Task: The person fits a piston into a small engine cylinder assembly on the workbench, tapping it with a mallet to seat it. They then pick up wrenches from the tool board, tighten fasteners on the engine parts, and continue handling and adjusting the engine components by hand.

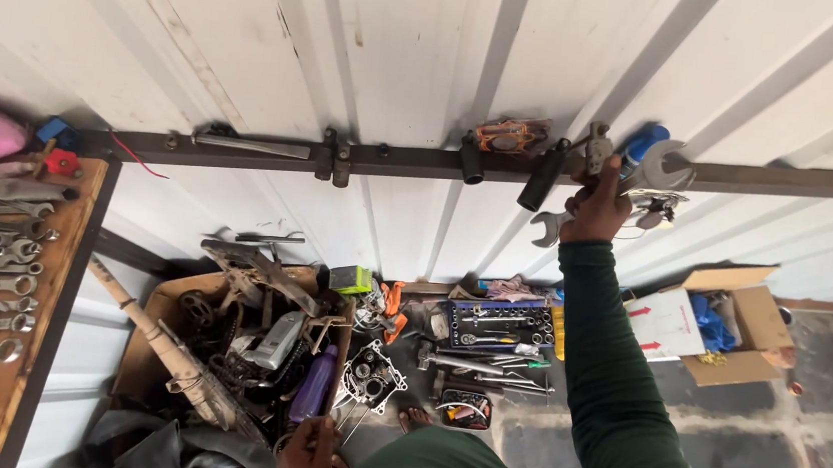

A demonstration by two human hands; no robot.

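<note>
Wrench [550, 228] gripped by right hand [597, 202] at wall rail [243, 152]; left hand [307, 455] low.

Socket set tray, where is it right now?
In the head view, the socket set tray lies on the floor at centre, just left of the right forearm, above loose chrome wrenches.

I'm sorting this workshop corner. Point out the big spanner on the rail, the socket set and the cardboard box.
big spanner [665, 167], head view, on its open jaw end.
socket set [499, 324], head view, on the tray's middle.
cardboard box [755, 324], head view, on its right flap.
</note>
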